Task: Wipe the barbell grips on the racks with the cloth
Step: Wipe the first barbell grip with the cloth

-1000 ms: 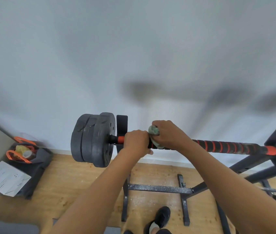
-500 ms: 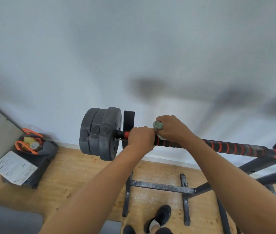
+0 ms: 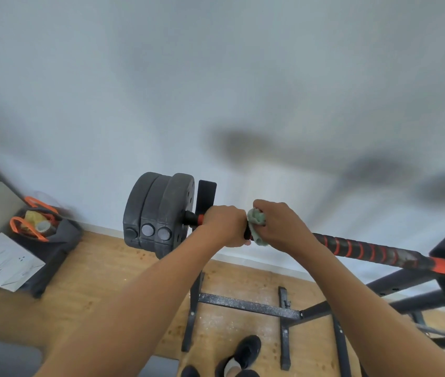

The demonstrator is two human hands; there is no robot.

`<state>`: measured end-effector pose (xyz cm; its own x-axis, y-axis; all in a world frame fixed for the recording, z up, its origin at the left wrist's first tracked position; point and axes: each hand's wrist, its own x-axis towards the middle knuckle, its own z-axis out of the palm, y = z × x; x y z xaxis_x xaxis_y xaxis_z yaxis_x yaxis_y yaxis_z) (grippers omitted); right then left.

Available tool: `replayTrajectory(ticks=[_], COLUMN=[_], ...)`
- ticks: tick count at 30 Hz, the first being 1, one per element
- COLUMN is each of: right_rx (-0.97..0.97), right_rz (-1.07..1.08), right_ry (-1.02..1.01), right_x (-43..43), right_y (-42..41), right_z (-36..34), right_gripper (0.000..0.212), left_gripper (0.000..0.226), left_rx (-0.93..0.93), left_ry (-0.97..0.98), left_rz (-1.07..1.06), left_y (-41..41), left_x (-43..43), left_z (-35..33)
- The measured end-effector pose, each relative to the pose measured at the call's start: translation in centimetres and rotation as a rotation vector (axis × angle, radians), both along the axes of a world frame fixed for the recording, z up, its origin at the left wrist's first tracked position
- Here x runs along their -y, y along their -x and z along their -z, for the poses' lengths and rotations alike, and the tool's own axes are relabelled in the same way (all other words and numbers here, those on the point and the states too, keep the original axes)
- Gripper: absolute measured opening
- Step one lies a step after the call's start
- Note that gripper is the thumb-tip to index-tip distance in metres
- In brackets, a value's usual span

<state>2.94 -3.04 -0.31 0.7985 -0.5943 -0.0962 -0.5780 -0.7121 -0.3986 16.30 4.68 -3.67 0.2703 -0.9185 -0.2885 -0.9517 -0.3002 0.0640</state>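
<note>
Barbell grip [image 3: 351, 247], cloth [image 3: 256, 220] under fisted hands [image 3: 224, 225] [image 3: 279, 224]

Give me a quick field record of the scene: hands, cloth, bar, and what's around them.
left hand: grips the barbell just inboard of the weight plates
right hand: holds the cloth bunched against the bar, right beside the left hand
barbell: lies across the black rack; the striped grip to the right of the hands is uncovered
floor, left: dark bag with a paper sheet against it
floor, below: black shoe
</note>
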Motion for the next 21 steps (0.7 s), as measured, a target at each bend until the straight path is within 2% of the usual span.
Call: replayTrajectory(ticks=[2,6,7,9,11,13,15,19,21], right_rx=[0.002,-0.066,-0.081,-0.091,-0.075,-0.069,-0.087,-0.074,-0.071], right_rz=[0.027,-0.015,-0.017,0.006,0.026,0.013,-0.008,0.016,0.036], right_ry=[0.008,-0.048,-0.054,-0.067,-0.089,-0.076,-0.019,0.074,0.06], right_x=[0.3,1.2,1.1,0.8,0.2,-0.2,-0.5,-0.5,0.0], right_y=[-0.7,-2.0,-2.1,-1.7,-0.9,0.2,1.2,0.8,-0.1], right_z=[0.2,-0.8,-1.0,-1.3,-1.3,-1.3,-1.2,-0.4,-0.3], right_gripper=[0.029,0.017,0.017,0.019,0.021,0.025,0.028,0.028,0.03], left_gripper=[0.018,0.022,0.019,0.018,0.048,0.059,0.042,0.017,0.015], left_rx=[0.13,0.36,0.343,0.157,-0.074,-0.147,-0.101,0.1,0.189], left_ry=[0.129,0.26,0.247,0.149,0.06,-0.003,-0.031,0.118,0.174], left_rz=[-0.039,-0.009,-0.035,-0.092,-0.132,-0.107,-0.053,-0.047,-0.066], left_y=[0.9,2.4,2.5,1.7,0.5,-0.2,0.0,1.1,1.9], left_x=[-0.9,-1.6,-1.5,-0.9,0.0,0.8,0.9,-0.3,-1.0], left_z=[0.2,1.5,1.6,1.2,0.4,-0.4,-0.1,0.4,0.7])
